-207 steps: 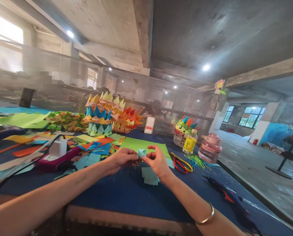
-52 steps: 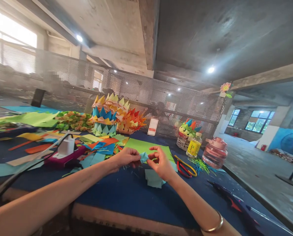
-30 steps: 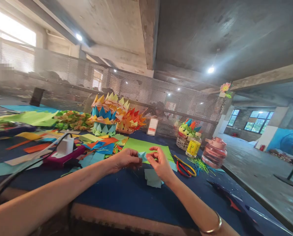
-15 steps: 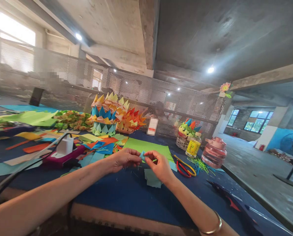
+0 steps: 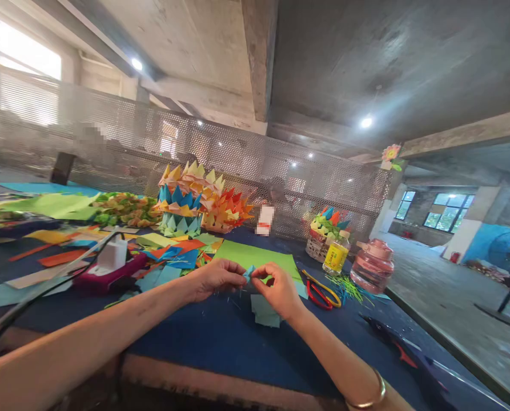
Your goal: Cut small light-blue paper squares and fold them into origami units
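Observation:
A small light-blue piece of paper [image 5: 249, 272] is pinched between the fingertips of both hands above the table's middle. My left hand [image 5: 220, 278] is closed on its left side, and my right hand [image 5: 277, 287] is closed on its right side. Behind them lies a green paper sheet [image 5: 258, 255]. Pale blue paper pieces [image 5: 265, 311] rest on the dark blue table [image 5: 212, 342], just below my right hand. To the right are red and yellow-handled scissors [image 5: 323, 292].
Folded-paper flower shapes [image 5: 195, 200] stand at the back. Cut papers and a magenta power strip [image 5: 109, 274] with a cable fill the left. A yellow-labelled bottle [image 5: 336, 253], a pink jug [image 5: 372, 267] and a glue gun [image 5: 402, 345] are on the right.
The blue paper has tilted slightly between my fingertips. Both hands stay in nearly the same place.

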A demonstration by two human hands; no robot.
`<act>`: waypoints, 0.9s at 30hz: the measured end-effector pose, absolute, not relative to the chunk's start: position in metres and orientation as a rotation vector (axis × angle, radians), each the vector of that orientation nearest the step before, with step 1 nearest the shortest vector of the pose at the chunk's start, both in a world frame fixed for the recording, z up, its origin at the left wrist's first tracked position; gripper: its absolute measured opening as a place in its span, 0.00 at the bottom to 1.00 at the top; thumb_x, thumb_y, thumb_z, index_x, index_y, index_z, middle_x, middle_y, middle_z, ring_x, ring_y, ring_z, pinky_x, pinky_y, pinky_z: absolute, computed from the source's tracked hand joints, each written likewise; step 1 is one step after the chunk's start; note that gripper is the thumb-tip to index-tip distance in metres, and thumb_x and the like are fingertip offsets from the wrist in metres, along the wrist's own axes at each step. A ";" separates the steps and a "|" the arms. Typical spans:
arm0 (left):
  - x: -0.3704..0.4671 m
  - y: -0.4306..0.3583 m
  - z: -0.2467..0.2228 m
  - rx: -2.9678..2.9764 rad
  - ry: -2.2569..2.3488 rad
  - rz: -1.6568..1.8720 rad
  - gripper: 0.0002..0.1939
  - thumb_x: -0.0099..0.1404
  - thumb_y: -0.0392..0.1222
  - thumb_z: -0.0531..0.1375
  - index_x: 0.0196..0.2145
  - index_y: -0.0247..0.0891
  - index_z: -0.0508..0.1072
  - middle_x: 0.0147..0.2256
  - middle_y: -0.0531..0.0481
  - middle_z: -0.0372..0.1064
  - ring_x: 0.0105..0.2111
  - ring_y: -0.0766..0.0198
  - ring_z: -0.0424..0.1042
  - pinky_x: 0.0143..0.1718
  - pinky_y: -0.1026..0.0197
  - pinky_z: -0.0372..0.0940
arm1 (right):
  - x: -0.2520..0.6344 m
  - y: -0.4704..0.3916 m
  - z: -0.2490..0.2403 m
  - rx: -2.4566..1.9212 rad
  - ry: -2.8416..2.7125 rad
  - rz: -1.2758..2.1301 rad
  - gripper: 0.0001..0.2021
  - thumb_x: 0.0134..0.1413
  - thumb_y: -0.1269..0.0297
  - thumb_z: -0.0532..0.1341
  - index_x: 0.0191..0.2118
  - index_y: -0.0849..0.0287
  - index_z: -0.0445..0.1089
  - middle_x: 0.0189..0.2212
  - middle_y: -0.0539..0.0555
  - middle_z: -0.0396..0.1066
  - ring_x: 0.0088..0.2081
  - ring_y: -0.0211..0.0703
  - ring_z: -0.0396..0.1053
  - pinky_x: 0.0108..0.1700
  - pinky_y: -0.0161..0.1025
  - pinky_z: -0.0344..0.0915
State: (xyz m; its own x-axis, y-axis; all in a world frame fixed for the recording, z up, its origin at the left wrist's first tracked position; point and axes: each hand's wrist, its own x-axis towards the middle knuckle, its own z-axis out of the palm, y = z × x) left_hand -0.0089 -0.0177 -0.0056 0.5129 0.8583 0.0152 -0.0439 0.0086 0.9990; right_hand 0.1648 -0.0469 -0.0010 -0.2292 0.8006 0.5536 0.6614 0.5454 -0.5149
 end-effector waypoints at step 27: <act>-0.008 -0.016 -0.006 1.472 0.763 0.886 0.14 0.45 0.46 0.65 0.21 0.32 0.69 0.18 0.54 0.65 0.20 0.72 0.62 0.22 0.68 0.54 | 0.165 -0.046 -0.005 -1.180 -1.956 0.171 0.05 0.46 0.65 0.60 0.30 0.59 0.68 0.29 0.51 0.67 0.31 0.38 0.65 0.29 0.32 0.62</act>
